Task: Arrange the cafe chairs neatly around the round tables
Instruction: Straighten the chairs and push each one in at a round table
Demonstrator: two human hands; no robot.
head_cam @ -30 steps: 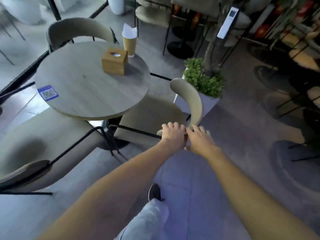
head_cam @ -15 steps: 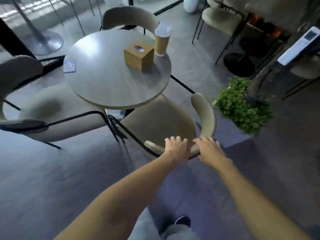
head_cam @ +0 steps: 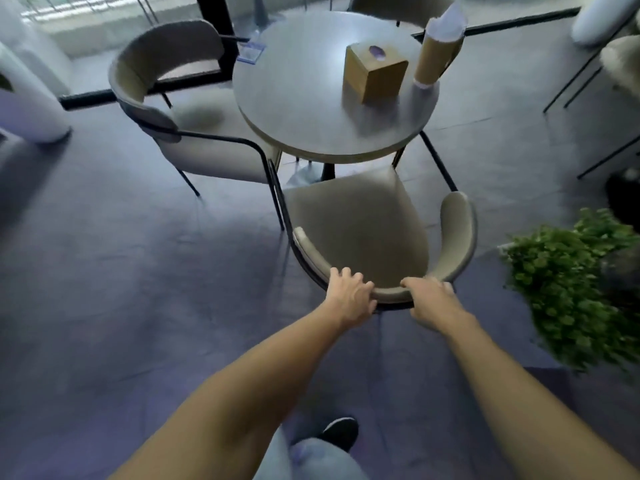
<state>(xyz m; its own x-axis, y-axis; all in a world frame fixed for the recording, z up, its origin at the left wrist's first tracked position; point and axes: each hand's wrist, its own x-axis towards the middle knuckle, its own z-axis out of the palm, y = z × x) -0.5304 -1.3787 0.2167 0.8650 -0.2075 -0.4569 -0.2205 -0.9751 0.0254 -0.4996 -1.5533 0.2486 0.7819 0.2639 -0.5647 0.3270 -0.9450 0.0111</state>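
A beige cafe chair (head_cam: 360,226) with a curved backrest and thin black legs stands in front of me, its seat facing the round grey table (head_cam: 311,112). My left hand (head_cam: 349,297) grips the left part of the backrest's top rim. My right hand (head_cam: 431,303) grips the rim a little to the right. The seat's front edge reaches under the table edge. A second beige chair (head_cam: 180,109) stands at the table's left side, and the backrest of a third chair (head_cam: 398,3) shows behind the table.
On the table stand a wooden tissue box (head_cam: 375,72), a tan paper cup (head_cam: 438,53) with white napkins, and a small blue card (head_cam: 251,53). A green potted plant (head_cam: 571,289) is close on the right. More chair legs (head_cam: 575,74) stand far right. A white pot (head_cam: 31,95) is at left.
The view has swung so the chair is now straight in front of me, square to the table. My hands have spread apart along the backrest rim. The plant has shifted right.
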